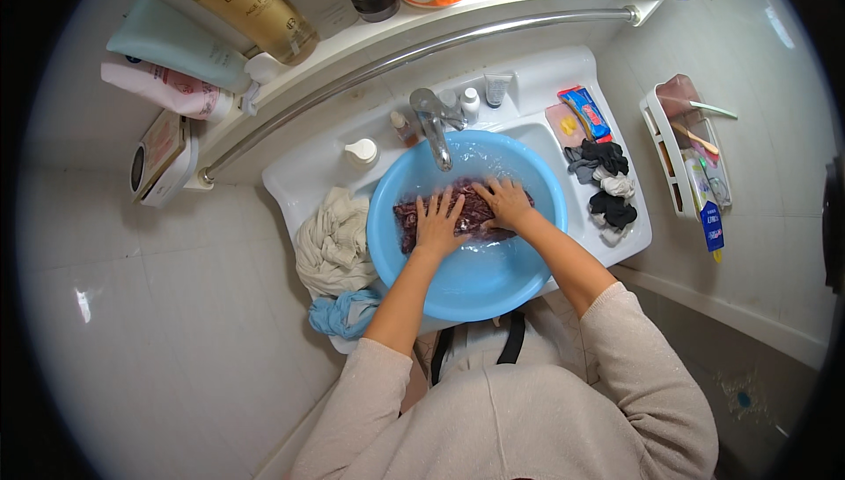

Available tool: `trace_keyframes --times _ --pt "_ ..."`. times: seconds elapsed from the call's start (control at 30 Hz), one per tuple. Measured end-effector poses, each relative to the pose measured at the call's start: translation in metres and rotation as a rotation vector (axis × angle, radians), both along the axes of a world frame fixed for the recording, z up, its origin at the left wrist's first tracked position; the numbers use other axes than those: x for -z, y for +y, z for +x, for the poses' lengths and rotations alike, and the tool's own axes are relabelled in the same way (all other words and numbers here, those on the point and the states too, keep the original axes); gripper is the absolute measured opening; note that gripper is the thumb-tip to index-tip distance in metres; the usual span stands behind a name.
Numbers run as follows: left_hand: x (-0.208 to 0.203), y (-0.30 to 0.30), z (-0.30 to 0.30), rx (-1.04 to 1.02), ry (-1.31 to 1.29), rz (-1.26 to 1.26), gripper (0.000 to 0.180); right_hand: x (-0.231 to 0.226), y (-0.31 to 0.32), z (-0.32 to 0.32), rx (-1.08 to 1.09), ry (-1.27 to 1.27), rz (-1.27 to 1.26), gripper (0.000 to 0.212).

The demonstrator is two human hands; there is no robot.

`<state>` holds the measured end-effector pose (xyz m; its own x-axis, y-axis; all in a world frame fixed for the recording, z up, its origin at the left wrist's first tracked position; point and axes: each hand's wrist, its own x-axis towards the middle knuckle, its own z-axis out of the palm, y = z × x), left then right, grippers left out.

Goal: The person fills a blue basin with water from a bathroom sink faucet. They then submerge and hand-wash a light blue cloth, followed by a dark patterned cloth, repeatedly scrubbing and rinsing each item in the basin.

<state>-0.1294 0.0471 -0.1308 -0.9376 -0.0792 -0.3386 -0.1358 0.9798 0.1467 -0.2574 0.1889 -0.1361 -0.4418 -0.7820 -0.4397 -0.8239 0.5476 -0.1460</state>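
A dark maroon garment (471, 209) lies bunched in water inside a round light-blue plastic basin (471, 297), which rests on the white washbasin. My left hand (439, 223) presses on the garment's left part, palm down with fingers spread. Over its right part lies my right hand (506, 203), also flat with fingers apart. Neither hand is closed around the cloth. Above the basin's far rim reaches the chrome faucet (433, 128); I cannot make out a stream from its spout.
Left of the basin lie a cream garment (333, 242) and a blue cloth (341, 314). Dark and white socks (609, 183) and a soap packet (586, 113) sit on the right. A white pump bottle (361, 153) stands behind. A chrome rail (422, 45) runs below the bottle-filled shelf.
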Motion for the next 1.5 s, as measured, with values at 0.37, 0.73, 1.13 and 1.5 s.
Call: trace_keyframes --times 0.37,0.73,1.13,1.5 --pt "0.043 -0.04 -0.004 -0.34 0.102 0.554 0.048 0.013 -0.009 -0.027 0.203 -0.59 -0.086 0.103" --pt "-0.002 0.009 -0.001 -1.524 -0.172 2.285 0.083 -0.031 -0.027 0.024 0.533 -0.938 -0.87 0.083" --pt "-0.009 0.007 -0.019 -1.458 0.264 2.256 0.025 -0.072 -0.041 0.075 0.269 -0.111 -0.691 0.025" --pt "-0.002 -0.006 -0.004 -1.415 0.266 2.307 0.031 -0.087 -0.044 0.104 0.342 -0.29 -0.916 0.022"
